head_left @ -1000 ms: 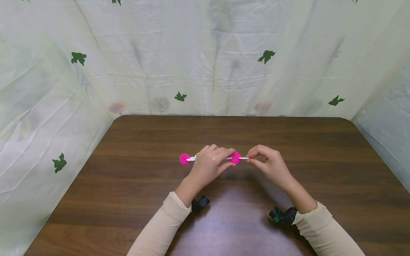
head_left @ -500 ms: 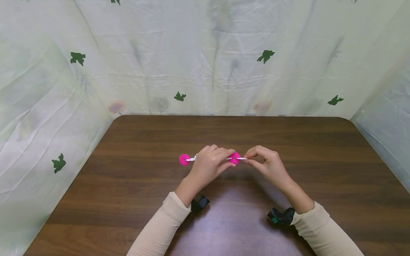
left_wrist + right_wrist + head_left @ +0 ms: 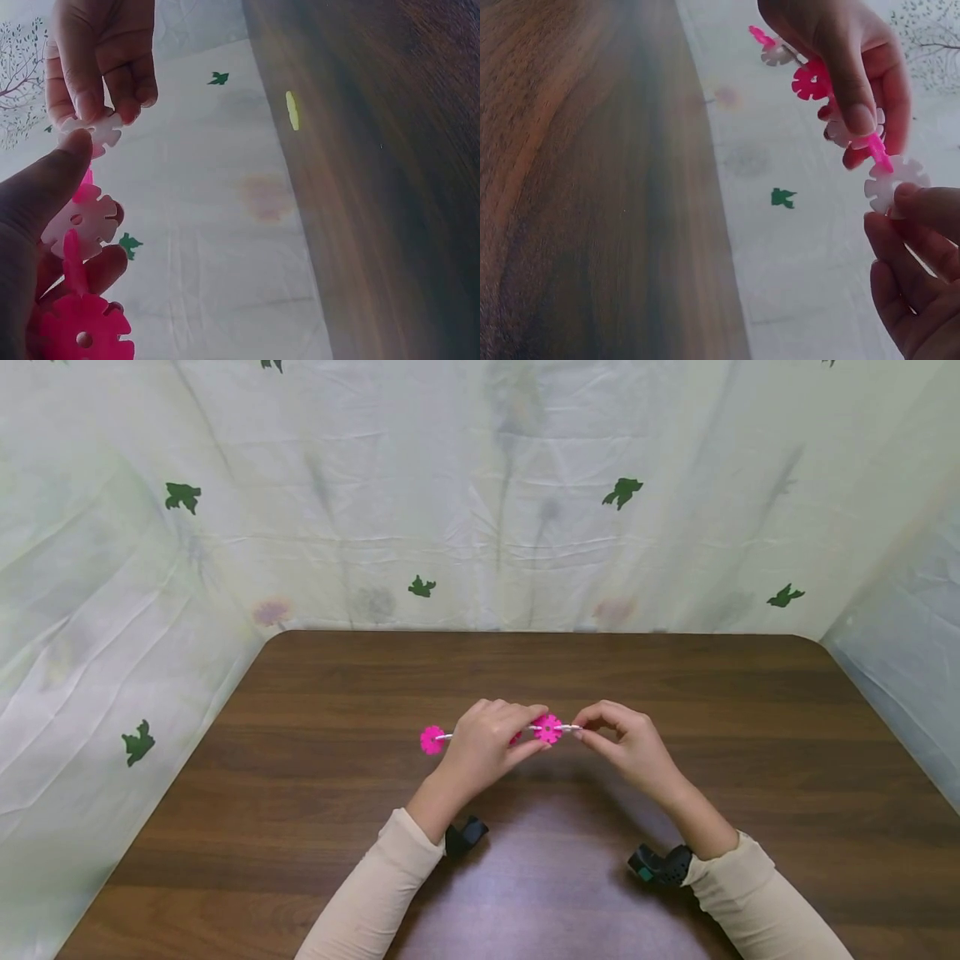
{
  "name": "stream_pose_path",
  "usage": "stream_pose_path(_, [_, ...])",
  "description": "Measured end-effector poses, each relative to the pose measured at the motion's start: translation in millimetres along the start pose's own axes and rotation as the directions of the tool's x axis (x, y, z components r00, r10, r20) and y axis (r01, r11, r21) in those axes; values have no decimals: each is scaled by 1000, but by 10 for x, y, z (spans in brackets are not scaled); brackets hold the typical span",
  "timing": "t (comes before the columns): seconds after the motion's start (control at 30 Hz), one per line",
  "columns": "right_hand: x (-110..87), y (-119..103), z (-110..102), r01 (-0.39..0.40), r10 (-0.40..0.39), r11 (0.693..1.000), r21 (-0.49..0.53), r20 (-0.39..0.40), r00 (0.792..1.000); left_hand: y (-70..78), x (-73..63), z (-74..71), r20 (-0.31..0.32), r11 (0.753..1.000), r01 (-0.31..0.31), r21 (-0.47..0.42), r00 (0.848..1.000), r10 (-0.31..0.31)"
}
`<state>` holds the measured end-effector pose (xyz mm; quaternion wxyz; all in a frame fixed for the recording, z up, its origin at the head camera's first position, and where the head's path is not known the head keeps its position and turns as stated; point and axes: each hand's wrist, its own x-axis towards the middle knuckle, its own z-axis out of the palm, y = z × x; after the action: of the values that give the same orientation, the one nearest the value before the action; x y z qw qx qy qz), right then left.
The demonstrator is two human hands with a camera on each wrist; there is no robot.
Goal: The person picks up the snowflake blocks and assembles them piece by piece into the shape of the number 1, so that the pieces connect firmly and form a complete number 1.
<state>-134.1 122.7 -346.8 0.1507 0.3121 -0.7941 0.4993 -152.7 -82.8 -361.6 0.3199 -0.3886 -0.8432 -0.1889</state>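
Observation:
A chain of notched, flower-shaped plastic linking discs, pink and white, is stretched between both hands over the table. My left hand (image 3: 487,735) grips the chain along its middle, hiding several discs. A pink disc (image 3: 432,740) sticks out at its left, and another pink disc (image 3: 548,728) shows at its thumb and fingertips. With thumb and fingertips, my right hand (image 3: 630,743) pinches the white disc (image 3: 885,186) at the right end. That disc is slotted onto an edge-on pink disc (image 3: 880,154). Toward the left hand follow a white disc (image 3: 84,225) and a pink disc (image 3: 82,334).
The brown wooden table (image 3: 337,877) spreads under both hands. White cloth (image 3: 337,485) with green leaf-like patches hangs behind it and at the sides. Black wrist devices sit on the left wrist (image 3: 467,837) and the right wrist (image 3: 660,865). A small yellow-green strip (image 3: 292,111) shows near the table edge.
The chain has turned a little in the hands: the pink disc between them shows its face more fully, and the left-end pink disc has dropped slightly. Both hands keep nearly the same place.

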Motion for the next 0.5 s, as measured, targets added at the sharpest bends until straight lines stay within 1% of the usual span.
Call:
stream_pose_path(0.2, [-1,18,7,-71,71,993,96,1,997,-9,4,6,7,999,-7,-34,1000,7])
stream_pose_path(0.4, [-6,39,17,-150,151,974,171,8,989,-7,4,17,0,998,-34,-50,999,34])
stream_pose_path(0.5, [-14,87,29,-162,163,966,201,12,987,7,3,25,0,998,-49,-44,999,49])
